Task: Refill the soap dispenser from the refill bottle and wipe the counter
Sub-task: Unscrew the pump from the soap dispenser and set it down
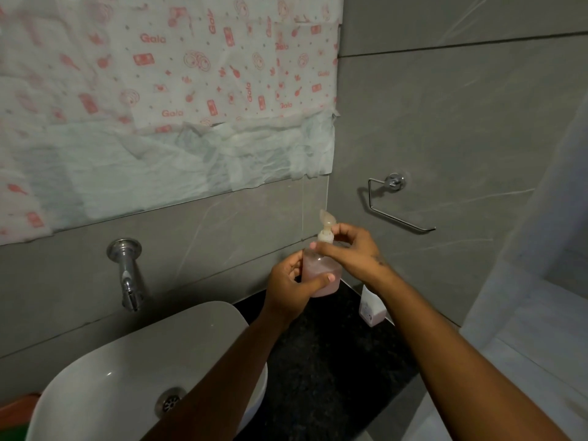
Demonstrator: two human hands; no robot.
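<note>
Hands at the soap dispenser (319, 272), head view. Both forearms reach forward from the lower edge of the frame and meet at the dispenser, which is held above the far corner of the black counter (334, 370), near the grey tiled wall (445, 128). The left hand (288, 286) wraps the lower body of the dispenser from the left, thumb lying across its front and fingers curled behind. The right hand (353, 253) comes in from the right at the neck: its fingers are curled round the white collar just under the pump head (326, 219), with one fingertip on the dispenser's shoulder. The dispenser stands nearly upright, long axis vertical, pump head uppermost with its nozzle pointing up and to the left; pink liquid shows through the translucent body. The refill bottle (370, 308) stands on the counter against the wall, partly hidden behind the right forearm. A white basin (95, 393) sits at the lower left beneath a chrome wall tap (127, 278). A chrome towel ring (394, 202) is fixed to the right wall.
</note>
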